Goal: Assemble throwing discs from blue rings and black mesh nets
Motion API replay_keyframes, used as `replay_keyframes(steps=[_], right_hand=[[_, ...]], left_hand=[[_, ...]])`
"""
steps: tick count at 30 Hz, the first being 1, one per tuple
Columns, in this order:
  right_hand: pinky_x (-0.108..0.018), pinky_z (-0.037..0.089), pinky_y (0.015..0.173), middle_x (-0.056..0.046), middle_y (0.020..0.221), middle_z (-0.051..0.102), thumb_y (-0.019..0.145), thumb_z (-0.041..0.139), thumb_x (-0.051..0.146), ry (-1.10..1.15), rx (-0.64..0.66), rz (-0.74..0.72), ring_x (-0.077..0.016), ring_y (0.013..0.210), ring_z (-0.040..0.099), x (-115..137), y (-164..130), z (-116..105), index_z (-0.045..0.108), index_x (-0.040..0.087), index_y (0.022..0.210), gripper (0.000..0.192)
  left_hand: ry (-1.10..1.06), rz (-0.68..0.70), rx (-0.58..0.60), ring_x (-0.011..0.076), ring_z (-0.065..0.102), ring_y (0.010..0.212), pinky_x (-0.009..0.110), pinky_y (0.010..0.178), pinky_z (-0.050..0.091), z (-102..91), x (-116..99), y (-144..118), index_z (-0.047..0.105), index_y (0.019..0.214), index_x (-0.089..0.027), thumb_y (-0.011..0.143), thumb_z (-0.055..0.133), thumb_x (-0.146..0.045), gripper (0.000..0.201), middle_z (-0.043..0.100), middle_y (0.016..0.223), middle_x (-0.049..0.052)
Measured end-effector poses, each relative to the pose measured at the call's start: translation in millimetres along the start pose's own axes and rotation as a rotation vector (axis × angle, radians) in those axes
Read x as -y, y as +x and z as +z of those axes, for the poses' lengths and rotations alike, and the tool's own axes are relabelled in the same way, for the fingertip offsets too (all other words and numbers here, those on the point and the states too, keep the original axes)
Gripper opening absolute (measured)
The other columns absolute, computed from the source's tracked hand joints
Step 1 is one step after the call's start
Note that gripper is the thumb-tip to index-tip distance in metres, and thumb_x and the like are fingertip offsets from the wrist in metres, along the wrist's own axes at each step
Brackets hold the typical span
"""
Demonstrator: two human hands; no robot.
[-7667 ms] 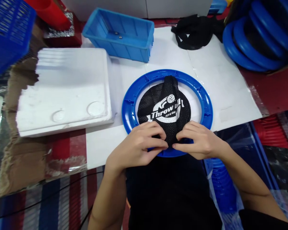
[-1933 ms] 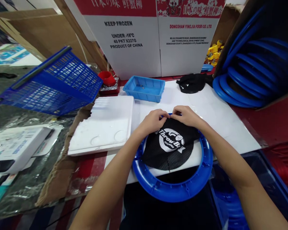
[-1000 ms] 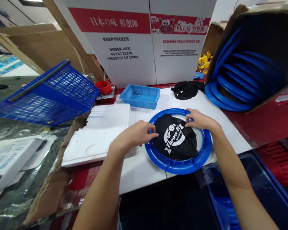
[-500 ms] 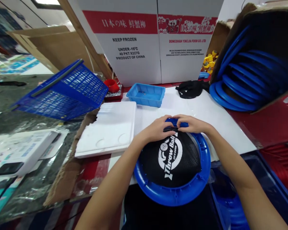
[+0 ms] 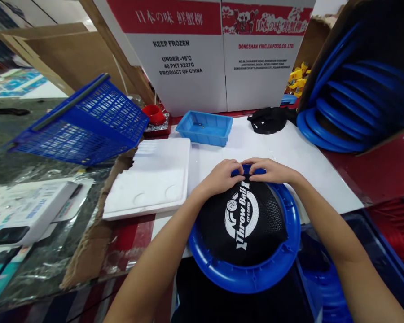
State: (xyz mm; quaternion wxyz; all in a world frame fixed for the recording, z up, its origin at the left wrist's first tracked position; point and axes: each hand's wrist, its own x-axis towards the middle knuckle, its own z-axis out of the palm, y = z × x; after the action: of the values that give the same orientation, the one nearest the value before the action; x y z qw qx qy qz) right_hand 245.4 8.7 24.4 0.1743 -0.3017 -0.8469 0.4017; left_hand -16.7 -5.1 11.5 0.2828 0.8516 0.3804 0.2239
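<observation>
The left hand (image 5: 220, 177) and the right hand (image 5: 271, 170) are meeting at the far edge of a blue plastic ring (image 5: 245, 278), the fingertips of both curled and pinching the top edge of a black mesh net (image 5: 242, 224) against the ring's far rim; the thumbs are lying almost touching each other there. The net is printed with a white "Throw Ball" logo (image 5: 242, 215) and is lying across the opening of the ring, covering most of it, with a strip of looser mesh showing on the right side. The ring is resting at the near edge of a white sheet (image 5: 289, 148) covering the table, its near part hanging over the edge toward the person, whose forearms are reaching in from below on either side. Just left of the ring a white foam tray (image 5: 151, 179) is lying flat. Farther back a small light-blue plastic bin (image 5: 204, 128) is sitting on the sheet, and to its right a bundle of black fabric (image 5: 268, 120) is lying near a stack of blue rings (image 5: 343, 112) leaning inside an open box. A blue wire-style basket (image 5: 84, 123) is tilting at the left, with a red cup (image 5: 154, 115) just beyond it. White cartons (image 5: 222, 54) printed "KEEP FROZEN" are standing along the back.
</observation>
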Motion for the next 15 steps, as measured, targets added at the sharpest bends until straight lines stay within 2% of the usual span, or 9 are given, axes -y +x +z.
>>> replay_keyframes(steps=[4,6,11,15], right_hand=[[-0.055,0.044,0.126,-0.008,0.155,0.068,0.099,0.075,0.041,0.057,0.035,-0.004,-0.0310,0.141,0.064,3,-2,-2,0.079,0.024,0.096,0.018],[-0.054,0.045,0.124,-0.009,0.153,0.070,0.100,0.073,0.040,0.074,0.032,-0.016,-0.0303,0.140,0.065,5,-1,-1,0.078,0.023,0.097,0.018],[-0.049,0.051,0.115,-0.009,0.142,0.076,0.100,0.071,0.037,0.108,0.012,-0.022,-0.0273,0.125,0.071,5,1,3,0.076,0.022,0.094,0.017],[-0.044,0.053,0.107,-0.008,0.137,0.077,0.098,0.071,0.035,0.157,0.014,-0.011,-0.0253,0.118,0.071,2,2,1,0.073,0.020,0.090,0.017]], left_hand=[[0.031,0.013,0.135,0.0290,0.066,0.106,0.049,0.108,0.048,-9.5,-4,-4,0.072,0.095,-0.022,0.095,0.073,-0.033,0.011,0.075,0.102,0.006],[0.049,0.008,0.158,0.0294,0.066,0.106,0.049,0.107,0.048,-11.4,-7,-7,0.072,0.095,-0.022,0.096,0.073,-0.035,0.014,0.075,0.101,0.006],[0.018,0.002,0.051,0.0294,0.066,0.111,0.046,0.103,0.051,-3.4,-15,-7,0.074,0.102,-0.021,0.099,0.069,-0.037,0.017,0.071,0.113,0.009],[-0.053,0.017,0.012,0.0268,0.067,0.104,0.044,0.099,0.051,5.0,-15,-2,0.072,0.097,-0.021,0.099,0.066,-0.031,0.012,0.073,0.106,0.007]])
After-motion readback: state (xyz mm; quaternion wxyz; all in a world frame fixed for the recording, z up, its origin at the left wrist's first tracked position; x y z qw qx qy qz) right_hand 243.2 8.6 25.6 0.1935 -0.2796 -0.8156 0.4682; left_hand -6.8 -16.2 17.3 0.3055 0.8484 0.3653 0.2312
